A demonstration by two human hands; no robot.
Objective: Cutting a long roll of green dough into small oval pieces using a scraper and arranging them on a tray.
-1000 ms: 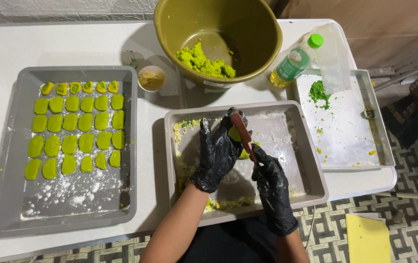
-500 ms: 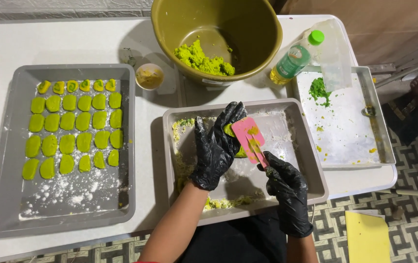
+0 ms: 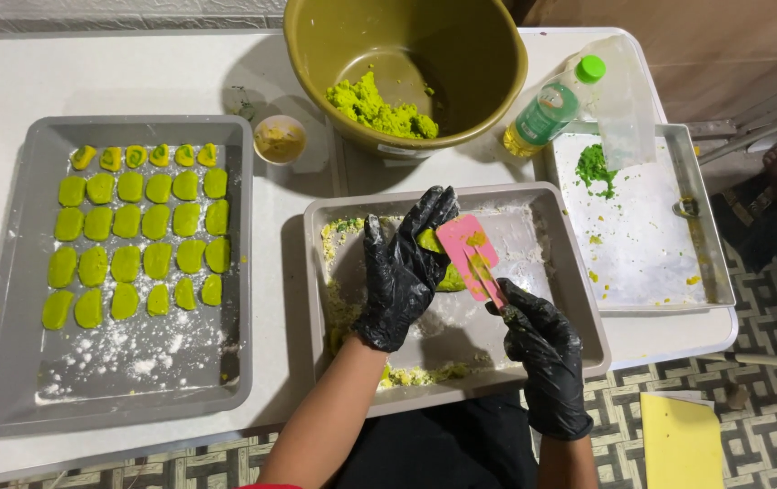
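Gloved hands over the middle tray: left hand cupped, fingers spread wide under a lump of green dough; right hand closed around the handle of a pink scraper, blade laid against the dough. Dough held above the floured tray floor, between palm and blade.

Progress, judged from the layout: well under way, not finished. Left tray filled with several rows of shaped green pieces, lower part dusted with flour and bare of pieces. Plenty of raw dough left in the big olive bowl. Scraps of green along the middle tray's left and near edges.

Also on the table: small cup of yellowish stuff, oil bottle with green cap, right tray with flour and a green clump.

Hard to make out: shape of the piece in the palm, mostly hidden by blade and fingers; scraper handle buried in the right fist; contents of the small cup unclear; right edge cut off, dark form there not identifiable.
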